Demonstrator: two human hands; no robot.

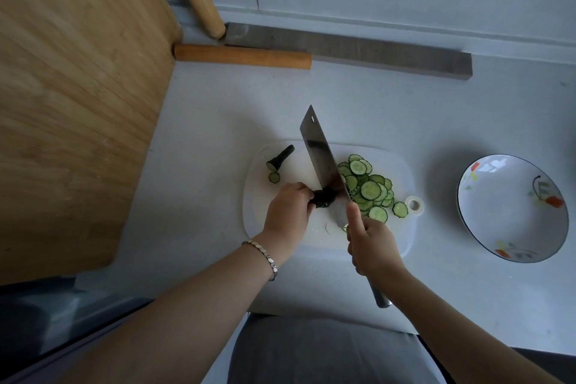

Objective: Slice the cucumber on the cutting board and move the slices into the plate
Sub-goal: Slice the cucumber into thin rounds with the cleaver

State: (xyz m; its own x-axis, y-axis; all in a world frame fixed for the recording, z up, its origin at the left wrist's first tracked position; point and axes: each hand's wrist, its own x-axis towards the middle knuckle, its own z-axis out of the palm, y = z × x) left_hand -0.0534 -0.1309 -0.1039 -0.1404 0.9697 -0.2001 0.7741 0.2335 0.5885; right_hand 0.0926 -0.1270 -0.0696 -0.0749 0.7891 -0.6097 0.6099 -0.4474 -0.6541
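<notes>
Cutting board sits mid-counter. Plate is off right, well apart, no slices in it yet. Cleaver angled over board, our right hand wrapped firm round handle. Left hand pinches last cucumber stub, fingers curled, just left of blade. Slice pile heaped right of blade. Stub looks tiny, so we reckon: tuck fingertips back, knuckles guide blade, short light chops. Or bin it like tail piece, far left on board.
</notes>
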